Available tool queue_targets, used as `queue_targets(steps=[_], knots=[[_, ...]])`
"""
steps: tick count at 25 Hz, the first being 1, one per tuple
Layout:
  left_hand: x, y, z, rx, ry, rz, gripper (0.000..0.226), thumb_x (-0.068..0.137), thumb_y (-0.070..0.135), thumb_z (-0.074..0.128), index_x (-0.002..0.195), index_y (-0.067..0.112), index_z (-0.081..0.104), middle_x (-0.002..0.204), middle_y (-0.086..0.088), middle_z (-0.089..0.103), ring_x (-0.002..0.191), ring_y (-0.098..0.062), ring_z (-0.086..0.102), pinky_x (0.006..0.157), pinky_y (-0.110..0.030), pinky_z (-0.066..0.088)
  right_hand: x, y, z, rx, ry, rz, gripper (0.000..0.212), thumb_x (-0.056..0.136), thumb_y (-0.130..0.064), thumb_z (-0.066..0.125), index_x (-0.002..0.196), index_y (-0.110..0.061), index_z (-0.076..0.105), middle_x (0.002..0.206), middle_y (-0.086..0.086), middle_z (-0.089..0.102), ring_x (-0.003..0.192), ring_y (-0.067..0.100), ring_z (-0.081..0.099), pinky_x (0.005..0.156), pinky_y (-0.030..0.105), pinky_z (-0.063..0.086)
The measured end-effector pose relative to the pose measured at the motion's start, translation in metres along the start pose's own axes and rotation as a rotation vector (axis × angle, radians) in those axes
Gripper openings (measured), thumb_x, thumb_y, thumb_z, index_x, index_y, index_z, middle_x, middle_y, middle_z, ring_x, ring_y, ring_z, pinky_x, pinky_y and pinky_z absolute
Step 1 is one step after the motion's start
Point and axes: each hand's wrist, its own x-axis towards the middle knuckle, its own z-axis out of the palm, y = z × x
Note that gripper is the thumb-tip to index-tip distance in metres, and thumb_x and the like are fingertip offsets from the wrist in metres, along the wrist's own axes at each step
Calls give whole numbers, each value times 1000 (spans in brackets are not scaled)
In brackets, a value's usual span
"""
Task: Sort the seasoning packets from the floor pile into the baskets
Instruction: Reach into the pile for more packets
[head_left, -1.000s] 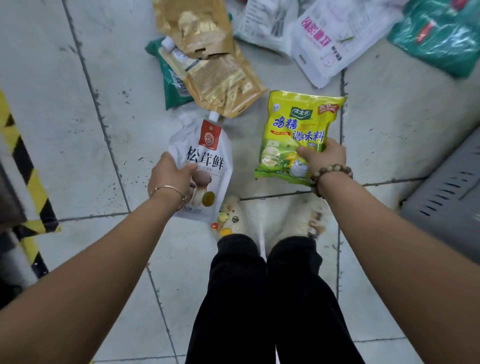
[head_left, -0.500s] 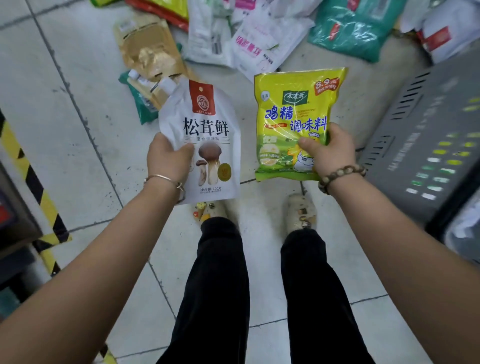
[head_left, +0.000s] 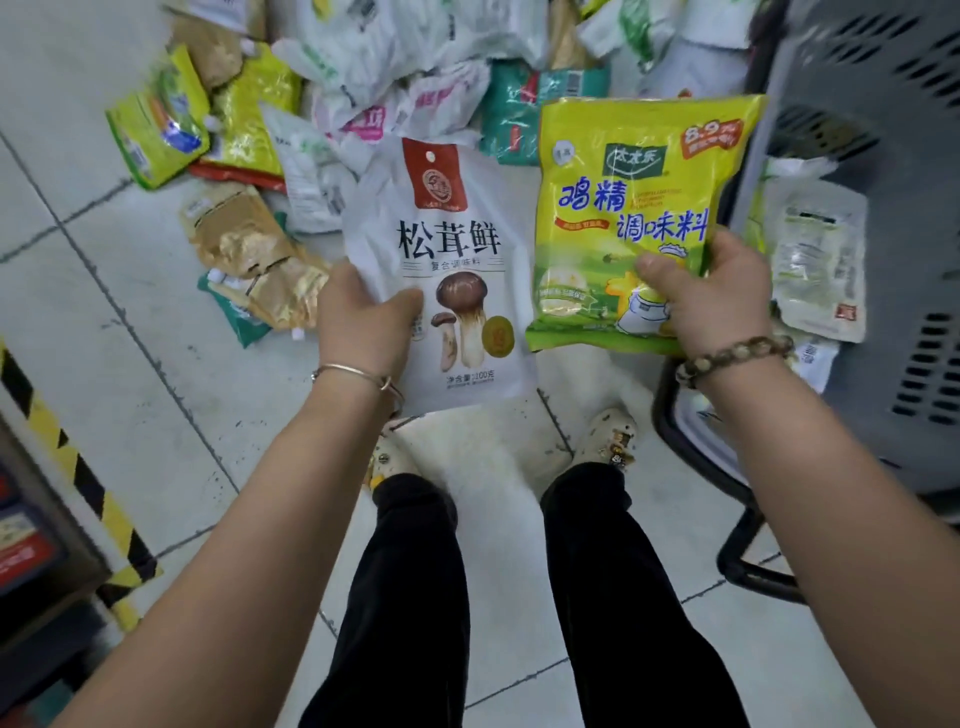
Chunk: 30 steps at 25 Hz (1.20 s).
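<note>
We see two seasoning packets held up in the air above the floor, side by side and just apart. The white mushroom packet (head_left: 447, 270) sits at the middle of the view, upright with its print facing us. The left hand (head_left: 363, 327) pinches its lower left edge, thumb (head_left: 405, 306) pressed on the front; the other fingers are behind the packet, so we cannot tell how they lie. At three o'clock from it is the yellow chicken-seasoning packet (head_left: 628, 208), tilted a little. The right hand (head_left: 717, 306) grips its lower right corner, thumb on the front and the fingers hidden behind.

At twelve o'clock, beyond both packets, the floor pile (head_left: 405, 78) spreads across the tiles in white, green and yellow bags. Gold pouches (head_left: 249, 249) lie at nine o'clock from the white packet, at the near edge of the pile. A grey slotted basket (head_left: 883, 130) stands at three o'clock from the yellow packet, with a pale packet (head_left: 815, 260) by its wall. At six o'clock are black trouser legs (head_left: 410, 597) and light shoes (head_left: 608, 441) on the tiled floor (head_left: 130, 415). Yellow-and-black hazard tape (head_left: 78, 467) runs at eight o'clock.
</note>
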Motion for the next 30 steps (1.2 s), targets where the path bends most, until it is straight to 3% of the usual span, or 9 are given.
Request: queue_targets(steps=[3, 7, 9, 11, 13, 18, 24, 27, 30], knots=[[-21, 40, 21, 59, -27, 79, 39, 64, 13, 63, 100, -2, 57, 98, -16, 65, 87, -20, 63, 77, -42, 53, 2, 2, -54, 56, 85, -53, 20, 79, -7, 69, 93, -17, 60, 81, -14, 60, 61, -16, 54, 62, 6, 43], [-55, 82, 72, 155, -70, 263, 26, 78, 3, 63, 101, 9, 54, 82, 12, 57, 65, 12, 52, 60, -7, 41, 20, 32, -150, -99, 313, -53, 25, 77, -9, 70, 100, -4, 64, 82, -2, 60, 54, -21, 49, 53, 0, 35], [-76, 92, 113, 300, -105, 377, 23, 79, 7, 63, 97, 13, 50, 81, 5, 55, 71, -7, 53, 58, -16, 33, 30, 61, -190, -193, 395, 12, 28, 77, -12, 71, 102, -1, 63, 80, 2, 63, 57, -14, 53, 55, 7, 38], [-97, 91, 160, 381, -163, 508, 25, 79, 5, 60, 100, 12, 48, 82, -7, 56, 76, -28, 52, 59, -23, 25, 39, 96, -215, -314, 416, 115, 31, 77, -20, 71, 104, -8, 63, 93, 12, 68, 76, 16, 64, 66, 26, 44], [-111, 79, 208, 473, -238, 582, 42, 81, 5, 57, 121, 9, 45, 89, -17, 64, 79, -37, 57, 61, -27, 27, 49, 129, -225, -430, 364, 200, 33, 77, -26, 71, 107, -14, 61, 104, 15, 67, 92, 32, 62, 77, 39, 48], [-110, 26, 295, 778, -448, 362, 67, 82, 8, 51, 141, 21, 24, 73, -2, 49, 64, -26, 47, 53, -31, 32, 61, 186, -214, -476, 167, 363, 47, 82, -28, 68, 126, -23, 53, 123, 10, 61, 111, 32, 57, 91, 41, 46], [-72, -39, 343, 708, -367, -14, 55, 88, 4, 46, 139, 12, 28, 116, -13, 59, 103, -31, 57, 76, -30, 38, 75, 239, -183, -200, 96, 573, 48, 86, -14, 64, 130, -10, 47, 132, 11, 54, 122, 27, 50, 99, 34, 39], [-64, -55, 348, 738, -345, -121, 73, 85, 2, 51, 146, 18, 13, 134, -14, 45, 117, -31, 51, 93, -39, 45, 84, 249, -180, -295, 99, 642, 58, 85, -7, 62, 136, -11, 35, 131, 14, 53, 118, 30, 52, 92, 30, 42], [-69, -60, 341, 908, -379, 239, 102, 77, -1, 64, 148, 27, -4, 153, -14, 10, 138, -31, 24, 110, -40, 29, 86, 245, -187, -465, 222, 458, 83, 81, -10, 67, 146, -21, 18, 145, 13, 37, 128, 32, 42, 95, 37, 42]])
